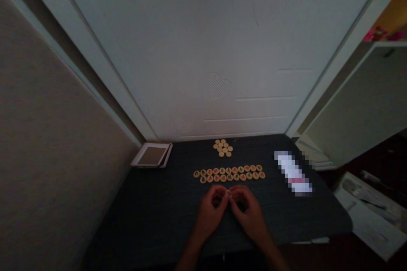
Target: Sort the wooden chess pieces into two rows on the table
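Note:
My left hand (212, 211) and my right hand (247, 211) meet on the dark tabletop (152, 220), fingers curled. Together they pinch a small pale round game piece (229, 193) between the fingertips. Just beyond them lie two rows of round wooden game pieces (229, 173) with red and dark marks, several in each row. Farther back sits a small cluster of plain round pieces (223, 147). The light is dim and fine detail is hard to see.
A shallow open box or tray (151, 155) rests at the table's back left corner. A blurred white oblong item (293, 172) lies at the right side. A pale wall panel rises behind the table; papers and clutter lie low at the right.

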`<state>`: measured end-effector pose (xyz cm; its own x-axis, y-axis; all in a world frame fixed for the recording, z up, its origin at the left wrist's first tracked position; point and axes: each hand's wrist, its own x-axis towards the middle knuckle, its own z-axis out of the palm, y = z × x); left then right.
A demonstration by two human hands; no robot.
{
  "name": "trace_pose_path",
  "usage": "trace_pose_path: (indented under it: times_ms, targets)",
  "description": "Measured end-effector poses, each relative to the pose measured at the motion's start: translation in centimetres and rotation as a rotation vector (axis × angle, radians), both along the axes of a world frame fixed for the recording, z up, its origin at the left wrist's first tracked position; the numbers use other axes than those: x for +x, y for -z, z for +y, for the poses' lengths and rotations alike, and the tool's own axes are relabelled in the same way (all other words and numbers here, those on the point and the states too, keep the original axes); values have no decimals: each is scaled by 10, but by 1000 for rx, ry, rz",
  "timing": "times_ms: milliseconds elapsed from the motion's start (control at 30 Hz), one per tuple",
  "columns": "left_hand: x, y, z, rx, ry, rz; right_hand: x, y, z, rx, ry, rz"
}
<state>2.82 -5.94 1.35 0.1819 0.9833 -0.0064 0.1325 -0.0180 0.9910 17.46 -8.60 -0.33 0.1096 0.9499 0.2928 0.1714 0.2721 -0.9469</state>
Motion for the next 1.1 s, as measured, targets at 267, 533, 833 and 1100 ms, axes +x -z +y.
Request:
trace_pose_path:
  times_ms: [267, 533, 833, 1100]
  targets:
    - [3, 6, 2, -3, -61, 23, 2, 0, 0, -7, -31, -29]
    - [0, 1, 0, -14, -22, 1, 2, -1, -1, -12, -26, -37]
    - [0, 1, -2, -12, -5, -31, 4, 0, 0, -31, -45, -4]
    - [-2, -1, -5, -10, 53, -8, 4, 1, 1, -41, -40, 32]
